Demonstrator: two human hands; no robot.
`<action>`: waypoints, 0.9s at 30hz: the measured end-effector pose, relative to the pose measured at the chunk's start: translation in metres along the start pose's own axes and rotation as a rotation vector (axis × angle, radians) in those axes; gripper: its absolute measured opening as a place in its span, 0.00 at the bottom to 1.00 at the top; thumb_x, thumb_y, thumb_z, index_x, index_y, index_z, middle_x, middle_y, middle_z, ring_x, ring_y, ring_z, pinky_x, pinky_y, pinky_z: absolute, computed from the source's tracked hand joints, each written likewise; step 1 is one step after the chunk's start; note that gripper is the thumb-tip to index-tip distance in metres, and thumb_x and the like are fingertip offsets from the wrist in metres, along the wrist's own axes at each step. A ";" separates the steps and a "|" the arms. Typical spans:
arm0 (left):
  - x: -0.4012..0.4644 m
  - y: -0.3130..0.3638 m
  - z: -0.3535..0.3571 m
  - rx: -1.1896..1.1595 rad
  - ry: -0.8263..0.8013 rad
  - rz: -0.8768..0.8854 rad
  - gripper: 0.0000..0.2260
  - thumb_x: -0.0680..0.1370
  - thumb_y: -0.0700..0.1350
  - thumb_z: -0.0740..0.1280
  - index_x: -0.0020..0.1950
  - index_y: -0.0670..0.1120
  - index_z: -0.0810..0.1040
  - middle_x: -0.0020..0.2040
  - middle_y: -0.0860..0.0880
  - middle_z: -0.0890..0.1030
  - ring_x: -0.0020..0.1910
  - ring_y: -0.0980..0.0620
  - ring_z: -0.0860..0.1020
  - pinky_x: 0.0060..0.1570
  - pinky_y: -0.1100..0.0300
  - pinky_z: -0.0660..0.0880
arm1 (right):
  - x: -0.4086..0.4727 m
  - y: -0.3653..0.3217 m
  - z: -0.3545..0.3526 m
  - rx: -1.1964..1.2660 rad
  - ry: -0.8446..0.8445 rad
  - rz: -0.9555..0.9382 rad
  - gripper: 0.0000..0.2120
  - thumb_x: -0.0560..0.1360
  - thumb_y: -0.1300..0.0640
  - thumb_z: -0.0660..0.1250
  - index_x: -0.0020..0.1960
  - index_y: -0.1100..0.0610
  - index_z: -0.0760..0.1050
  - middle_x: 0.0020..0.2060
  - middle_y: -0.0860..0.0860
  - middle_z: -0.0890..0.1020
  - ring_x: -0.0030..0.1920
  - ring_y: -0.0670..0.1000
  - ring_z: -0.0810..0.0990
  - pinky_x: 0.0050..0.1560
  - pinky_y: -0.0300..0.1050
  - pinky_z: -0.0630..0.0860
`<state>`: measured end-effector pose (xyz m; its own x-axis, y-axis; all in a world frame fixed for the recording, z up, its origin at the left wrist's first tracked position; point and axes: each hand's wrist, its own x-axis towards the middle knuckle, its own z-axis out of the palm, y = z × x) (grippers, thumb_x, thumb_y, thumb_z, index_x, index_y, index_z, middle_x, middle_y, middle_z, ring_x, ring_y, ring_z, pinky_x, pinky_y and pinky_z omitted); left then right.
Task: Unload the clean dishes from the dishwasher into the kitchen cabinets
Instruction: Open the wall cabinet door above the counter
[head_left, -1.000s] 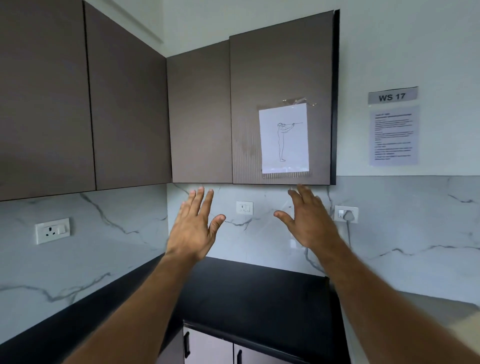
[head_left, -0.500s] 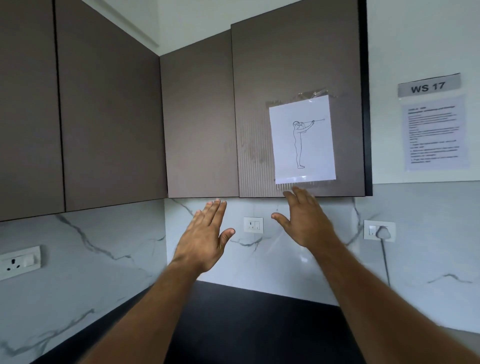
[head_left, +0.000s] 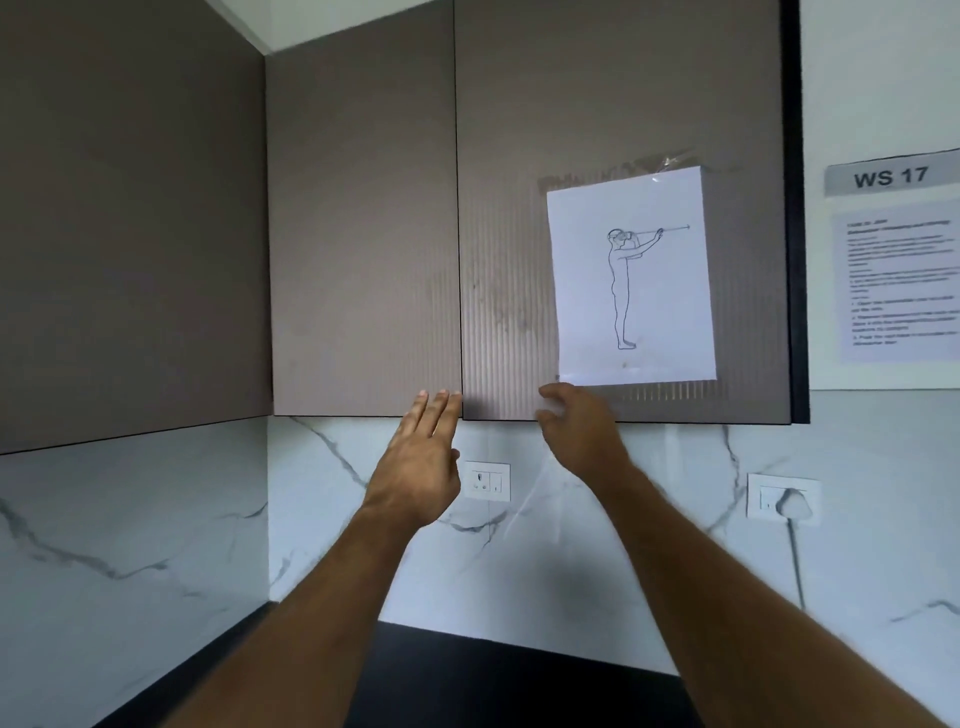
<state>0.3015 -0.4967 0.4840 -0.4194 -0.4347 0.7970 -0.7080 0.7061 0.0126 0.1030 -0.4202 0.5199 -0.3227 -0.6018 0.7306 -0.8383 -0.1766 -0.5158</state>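
A white marble-veined backsplash (head_left: 156, 519) runs round a kitchen corner above a strip of black countertop (head_left: 519, 686), and brown wall cabinets hang over it, all doors closed. The right cabinet door (head_left: 504, 208) is ribbed and carries a taped sheet of paper (head_left: 631, 280) with a line drawing of a standing figure; the plainer door (head_left: 363, 218) sits just left of it. The left hand (head_left: 418, 467) is raised with fingers straight and together, holding nothing, its tips at the lower edge where the two doors meet. The right hand (head_left: 579, 431) is blurred at the ribbed door's bottom edge, fingers bent; whether it grasps the edge cannot be told. A "WS 17" sign (head_left: 891, 176) hangs far right.
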 end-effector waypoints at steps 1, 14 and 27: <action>0.008 -0.007 0.012 -0.006 -0.026 0.004 0.30 0.82 0.43 0.55 0.81 0.48 0.45 0.81 0.51 0.46 0.79 0.51 0.40 0.76 0.59 0.44 | 0.007 -0.001 0.011 0.078 0.045 0.061 0.16 0.78 0.60 0.68 0.65 0.61 0.77 0.62 0.56 0.80 0.64 0.53 0.77 0.59 0.30 0.62; 0.084 -0.088 0.118 -0.171 -0.208 0.000 0.43 0.74 0.33 0.63 0.80 0.45 0.39 0.80 0.48 0.38 0.79 0.49 0.39 0.76 0.56 0.40 | 0.074 -0.022 0.145 1.237 0.433 0.911 0.24 0.74 0.57 0.74 0.66 0.61 0.70 0.61 0.59 0.77 0.51 0.56 0.78 0.56 0.51 0.77; 0.073 -0.093 0.151 -0.057 -0.010 0.043 0.41 0.75 0.35 0.63 0.80 0.43 0.41 0.81 0.45 0.43 0.79 0.46 0.44 0.77 0.51 0.47 | 0.052 -0.025 0.158 1.281 0.471 0.665 0.06 0.79 0.65 0.66 0.55 0.67 0.76 0.52 0.61 0.83 0.51 0.59 0.84 0.56 0.59 0.80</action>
<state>0.2511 -0.6786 0.4493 -0.4547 -0.4090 0.7912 -0.6560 0.7546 0.0131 0.1767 -0.5697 0.5004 -0.7917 -0.5897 0.1596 0.3672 -0.6681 -0.6471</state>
